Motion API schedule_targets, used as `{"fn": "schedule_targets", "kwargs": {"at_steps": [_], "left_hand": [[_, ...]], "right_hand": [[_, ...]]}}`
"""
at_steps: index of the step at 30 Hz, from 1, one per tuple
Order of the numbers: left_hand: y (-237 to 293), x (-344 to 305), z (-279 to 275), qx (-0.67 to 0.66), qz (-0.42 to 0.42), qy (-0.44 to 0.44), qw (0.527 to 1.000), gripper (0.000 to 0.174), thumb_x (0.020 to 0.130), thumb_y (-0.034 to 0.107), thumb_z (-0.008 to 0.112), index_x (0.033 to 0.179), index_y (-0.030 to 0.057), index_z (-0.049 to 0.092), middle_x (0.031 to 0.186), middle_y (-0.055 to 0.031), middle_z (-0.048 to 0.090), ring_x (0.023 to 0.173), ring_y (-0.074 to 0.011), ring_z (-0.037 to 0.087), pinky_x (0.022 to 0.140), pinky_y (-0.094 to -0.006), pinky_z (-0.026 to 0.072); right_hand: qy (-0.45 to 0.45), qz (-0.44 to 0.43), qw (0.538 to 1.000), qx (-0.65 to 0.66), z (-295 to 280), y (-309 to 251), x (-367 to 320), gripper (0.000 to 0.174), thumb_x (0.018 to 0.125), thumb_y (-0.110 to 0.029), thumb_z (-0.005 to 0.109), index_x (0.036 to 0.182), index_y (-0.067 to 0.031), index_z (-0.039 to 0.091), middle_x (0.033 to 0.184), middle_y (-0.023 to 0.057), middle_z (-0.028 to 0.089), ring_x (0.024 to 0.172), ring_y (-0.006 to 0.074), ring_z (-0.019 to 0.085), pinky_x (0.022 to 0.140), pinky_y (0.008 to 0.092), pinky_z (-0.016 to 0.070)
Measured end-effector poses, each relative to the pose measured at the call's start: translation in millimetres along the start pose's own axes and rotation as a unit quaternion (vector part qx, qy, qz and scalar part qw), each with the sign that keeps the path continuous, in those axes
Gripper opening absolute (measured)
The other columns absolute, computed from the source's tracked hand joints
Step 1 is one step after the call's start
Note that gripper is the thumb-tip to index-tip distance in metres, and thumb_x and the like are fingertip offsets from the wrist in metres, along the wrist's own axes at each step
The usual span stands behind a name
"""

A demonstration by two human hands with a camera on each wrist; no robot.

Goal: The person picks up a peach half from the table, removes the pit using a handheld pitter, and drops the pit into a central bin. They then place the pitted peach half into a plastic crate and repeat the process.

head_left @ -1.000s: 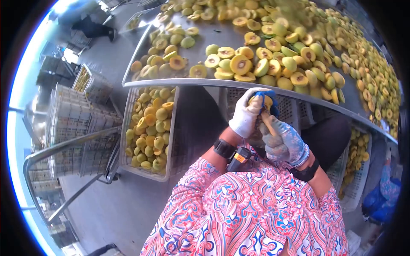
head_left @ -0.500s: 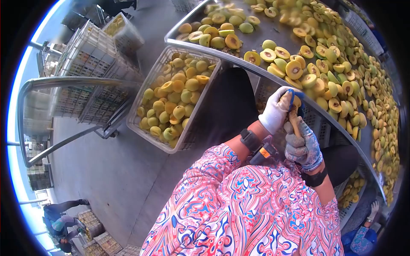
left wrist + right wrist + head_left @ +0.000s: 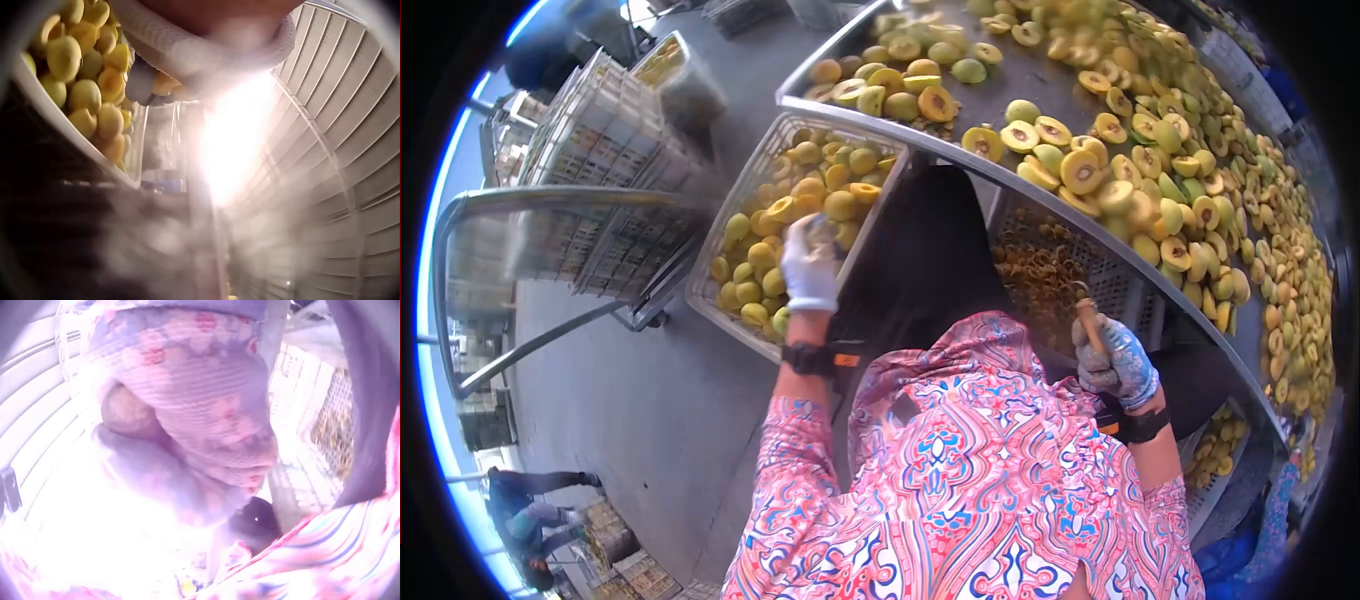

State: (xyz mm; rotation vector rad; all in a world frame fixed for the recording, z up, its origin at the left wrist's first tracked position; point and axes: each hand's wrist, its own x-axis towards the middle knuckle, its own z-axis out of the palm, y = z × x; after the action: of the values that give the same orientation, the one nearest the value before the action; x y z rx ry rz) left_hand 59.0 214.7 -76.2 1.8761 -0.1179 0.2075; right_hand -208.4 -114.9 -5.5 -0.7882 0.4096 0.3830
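In the head view my left hand (image 3: 810, 265), in a white glove, is over the crate (image 3: 700, 240) of yellow peach halves (image 3: 755, 265); motion blurs it. Blue-tipped fingers (image 3: 140, 81) hold a peach half (image 3: 164, 84) in the left wrist view, mostly hidden by the glove. My right hand (image 3: 1115, 360), in a patterned, stained glove, grips the wooden handle of a pitting tool (image 3: 1088, 318), its small metal loop pointing up and away from me. Glare washes out much of the right wrist view, where the gloved right hand (image 3: 194, 419) shows curled fingers.
A metal-edged table (image 3: 1000, 175) carries many cut peaches (image 3: 1080, 170). Below it a crate holds brown pits and scraps (image 3: 1040, 265). Stacked crates (image 3: 600, 170) and a metal rail (image 3: 550, 200) stand left. Another person (image 3: 540, 520) bends at lower left.
My left hand has left the pitting tool and swung left over the crate of peach halves. The right hand stays near the lap with the tool. Earlier the head view turned left.
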Motion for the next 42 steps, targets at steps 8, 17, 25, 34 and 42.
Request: {"fn": "schedule_targets", "kwargs": {"at_steps": [8,17,25,34,42], "left_hand": [[-30,36,-36,0.359,0.147,-0.071,0.919,0.046,0.086,0.027,0.067,0.126,0.0071,0.057,0.129,-0.0171,0.056,0.118,-0.0344,0.052,0.101,-0.0413,0.0411],[162,19,251,0.340,0.455,-0.303,0.765,0.058,0.081,0.037,0.069,0.133,0.0176,0.051,0.132,-0.0116,0.055,0.127,-0.0333,0.045,0.103,-0.0471,0.0360],[194,-4,222,-0.030,0.231,-0.570,0.788,0.042,0.086,0.019,0.069,0.125,0.0070,0.059,0.110,-0.0106,0.066,0.101,-0.0210,0.061,0.090,-0.0318,0.0473],[178,-54,176,-0.291,-0.051,-0.623,0.724,0.057,0.098,0.052,0.042,0.120,0.0011,0.057,0.108,-0.0061,0.061,0.100,-0.0120,0.057,0.088,-0.0287,0.0477],[182,-72,179,-0.303,-0.053,-0.606,0.734,0.055,0.099,0.050,0.042,0.115,0.0001,0.060,0.105,-0.0072,0.062,0.098,-0.0136,0.059,0.087,-0.0287,0.0490]], "right_hand": [[0.178,0.004,0.971,-0.157,-7,-1,2,0.039,0.097,-0.046,0.051,0.090,-0.0070,0.053,0.057,-0.0039,0.039,0.043,0.0054,0.033,0.039,0.0217,0.0259],[0.174,-0.094,0.970,-0.144,4,-3,-8,0.018,0.099,-0.030,0.053,0.108,-0.0139,0.055,0.059,-0.0077,0.045,0.046,0.0036,0.039,0.042,0.0211,0.0298],[0.294,-0.334,0.791,-0.419,4,-27,-16,0.026,0.095,-0.025,0.058,0.110,-0.0029,0.058,0.074,0.0170,0.062,0.069,0.0353,0.060,0.061,0.0421,0.0476],[0.314,-0.309,0.631,-0.638,35,-34,-9,0.038,0.094,-0.030,0.056,0.111,0.0039,0.053,0.073,0.0240,0.063,0.071,0.0416,0.063,0.058,0.0491,0.0484],[0.312,-0.289,0.681,-0.596,43,-21,-16,0.035,0.094,-0.024,0.057,0.111,0.0061,0.053,0.085,0.0263,0.065,0.080,0.0429,0.063,0.064,0.0485,0.0500]]}}
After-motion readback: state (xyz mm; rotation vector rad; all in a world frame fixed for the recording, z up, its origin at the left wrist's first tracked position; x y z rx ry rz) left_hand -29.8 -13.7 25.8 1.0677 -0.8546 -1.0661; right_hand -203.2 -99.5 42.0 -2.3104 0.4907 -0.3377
